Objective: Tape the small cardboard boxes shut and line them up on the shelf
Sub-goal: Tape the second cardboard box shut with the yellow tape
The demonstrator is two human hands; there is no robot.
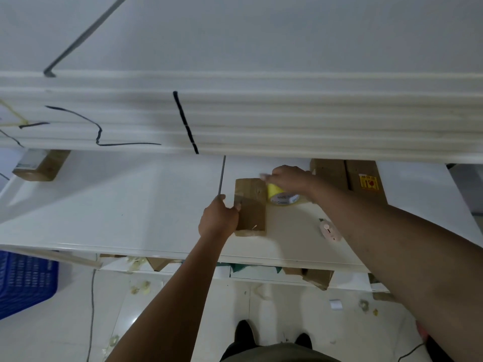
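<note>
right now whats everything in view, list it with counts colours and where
small box: 1, brown, middle of the shelf
tape roll: 1, yellow with a white core, just right of the small box
back boxes: 2, brown, back right of the shelf, one with a yellow sticker
far box: 1, brown with a white label, back left
cutter: 1, pink, near the shelf's front edge, right of the small box
shelf: 1, white
boards: a stack, white, above the shelf
crate: 1, blue, floor at left
cardboard scraps: several, brown, level below the shelf
shoes: 2, black, on the floor
left grip: holds the small box's left edge
right grip: curled over the tape roll
</note>
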